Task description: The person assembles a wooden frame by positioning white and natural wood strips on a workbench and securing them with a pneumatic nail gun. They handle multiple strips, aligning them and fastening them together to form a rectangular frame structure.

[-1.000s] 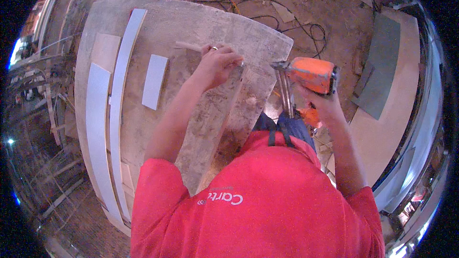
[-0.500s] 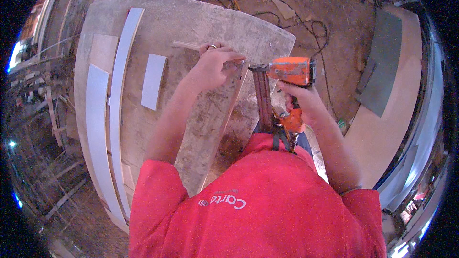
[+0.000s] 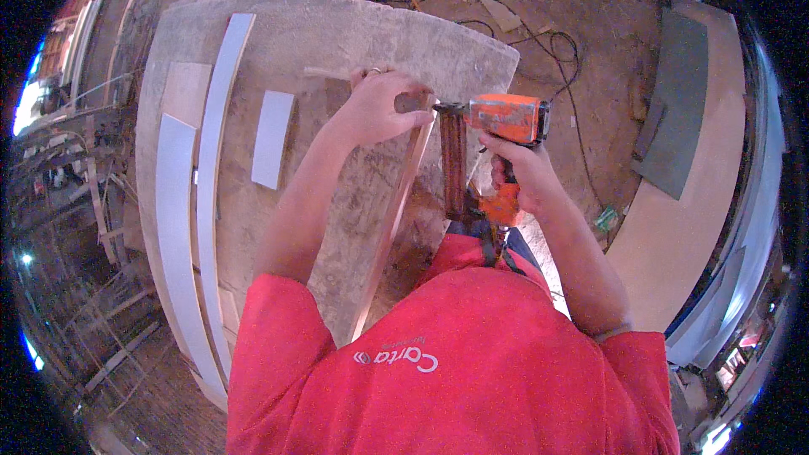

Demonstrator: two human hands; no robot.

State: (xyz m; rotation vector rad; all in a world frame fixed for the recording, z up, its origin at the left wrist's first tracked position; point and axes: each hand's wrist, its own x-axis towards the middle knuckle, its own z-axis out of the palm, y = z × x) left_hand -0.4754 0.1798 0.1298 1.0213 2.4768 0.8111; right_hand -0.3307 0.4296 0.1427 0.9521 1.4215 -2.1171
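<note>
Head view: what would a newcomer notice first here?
The orange nail gun, gripped in the right hand at centre, with its nose against a long wooden strip. The left hand pins that strip's far end on the worn board. Pale grey strips lie along the board's left side.

I see the right hand point(image 3: 518, 173) has swung the orange nail gun point(image 3: 489, 131) left, from well right of the workbench to its nose just beside the left hand point(image 3: 383, 109). Left-hand fingers now pinch the wooden strip point(image 3: 396, 202) at the nose.
</note>
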